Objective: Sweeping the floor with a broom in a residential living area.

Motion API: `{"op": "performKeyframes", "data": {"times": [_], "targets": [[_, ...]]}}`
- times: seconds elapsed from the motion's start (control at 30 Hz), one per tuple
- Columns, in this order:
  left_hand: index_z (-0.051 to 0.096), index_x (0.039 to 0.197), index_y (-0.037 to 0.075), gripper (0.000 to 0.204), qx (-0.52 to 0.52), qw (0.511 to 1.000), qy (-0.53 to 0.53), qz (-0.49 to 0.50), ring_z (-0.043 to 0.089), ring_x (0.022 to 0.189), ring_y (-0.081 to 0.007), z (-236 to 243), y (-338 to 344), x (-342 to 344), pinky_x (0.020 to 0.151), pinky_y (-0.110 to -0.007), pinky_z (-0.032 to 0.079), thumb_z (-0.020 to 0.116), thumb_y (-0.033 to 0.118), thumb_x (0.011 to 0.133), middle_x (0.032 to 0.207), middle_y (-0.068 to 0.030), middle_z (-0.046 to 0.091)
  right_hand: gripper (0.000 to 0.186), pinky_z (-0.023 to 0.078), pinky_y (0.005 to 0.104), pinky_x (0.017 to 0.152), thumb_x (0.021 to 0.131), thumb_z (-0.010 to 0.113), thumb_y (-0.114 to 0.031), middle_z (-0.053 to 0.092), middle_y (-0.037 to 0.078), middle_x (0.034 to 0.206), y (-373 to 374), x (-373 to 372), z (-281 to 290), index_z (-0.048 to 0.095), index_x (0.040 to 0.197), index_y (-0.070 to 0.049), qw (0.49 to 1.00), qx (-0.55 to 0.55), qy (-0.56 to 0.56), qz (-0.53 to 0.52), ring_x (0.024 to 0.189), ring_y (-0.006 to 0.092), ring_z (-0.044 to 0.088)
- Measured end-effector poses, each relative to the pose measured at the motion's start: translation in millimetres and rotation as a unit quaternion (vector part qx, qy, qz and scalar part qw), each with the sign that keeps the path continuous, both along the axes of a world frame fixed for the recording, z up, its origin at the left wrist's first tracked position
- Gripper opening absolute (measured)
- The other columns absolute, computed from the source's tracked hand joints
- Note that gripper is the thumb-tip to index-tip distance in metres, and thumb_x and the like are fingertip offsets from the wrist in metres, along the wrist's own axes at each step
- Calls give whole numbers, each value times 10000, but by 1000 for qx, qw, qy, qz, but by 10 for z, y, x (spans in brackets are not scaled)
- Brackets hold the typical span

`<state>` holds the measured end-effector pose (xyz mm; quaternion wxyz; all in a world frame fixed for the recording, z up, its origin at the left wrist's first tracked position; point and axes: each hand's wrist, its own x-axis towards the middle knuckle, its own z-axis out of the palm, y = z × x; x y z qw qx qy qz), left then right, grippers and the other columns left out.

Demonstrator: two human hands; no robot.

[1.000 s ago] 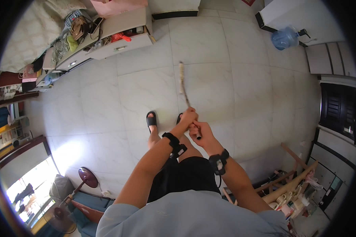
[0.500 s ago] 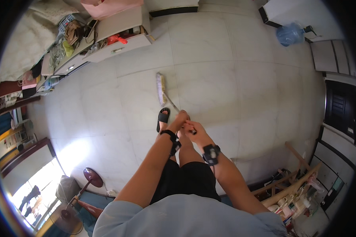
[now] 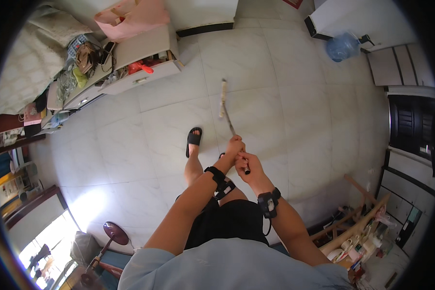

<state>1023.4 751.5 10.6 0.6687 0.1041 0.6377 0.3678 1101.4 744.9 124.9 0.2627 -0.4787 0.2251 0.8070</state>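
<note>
So both hands are wrapped around the handle of a mop, stacked one over the other: the left hand sits higher up the stick, the right hand just below it near the top end, fingers of both closed tight on the handle. The mop runs away from the body at a slant, and its pale head rests on the floor well ahead of the feet, out in the middle of the light tiles. Each wrist has a black strap with a small device on it. One foot in a black sandal is planted on the floor to the left of the handle, near the hands in the view. Off to the upper left there's a low white cabinet packed with clutter and a pink bag sitting on top. A blue water jug stands by the far wall at upper right, and some wooden slats lean in the lower right corner.
</note>
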Motion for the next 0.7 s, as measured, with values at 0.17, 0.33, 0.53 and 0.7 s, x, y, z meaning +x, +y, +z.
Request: {"op": "performKeyframes", "data": {"times": [0.17,0.33,0.53,0.7], "targets": [[509,801,59,263,-66,989,93,97,462,461,-190,-114,101,-1184,389,-307,366,501,-40,557,596,-74,469,96,332,156,371,847,440,-18,434,44,632,282,-945,-345,402,759,-15,978,-50,199,36,419,69,375],[563,741,46,197,-80,964,254,17,535,584,-214,-623,0,-2579,482,-309,429,542,6,549,683,-112,550,94,329,145,366,853,446,-30,442,41,643,477,-2255,-899,401,771,-18,972,-40,170,155,432,57,381],[554,545,34,23,-108,940,284,-157,562,760,-243,-1029,-64,-3681,605,-307,460,566,27,526,721,-126,558,131,327,157,406,843,460,-30,416,10,559,566,-3218,-1142,409,722,-38,961,-105,178,181,448,66,378],[525,689,-15,114,8,887,377,-267,543,539,-307,-1387,489,-3085,455,-387,426,537,44,591,646,-159,543,117,283,137,367,882,455,-80,422,20,603,949,-2739,-1006,415,813,6,985,-53,120,112,421,48,361]]}}
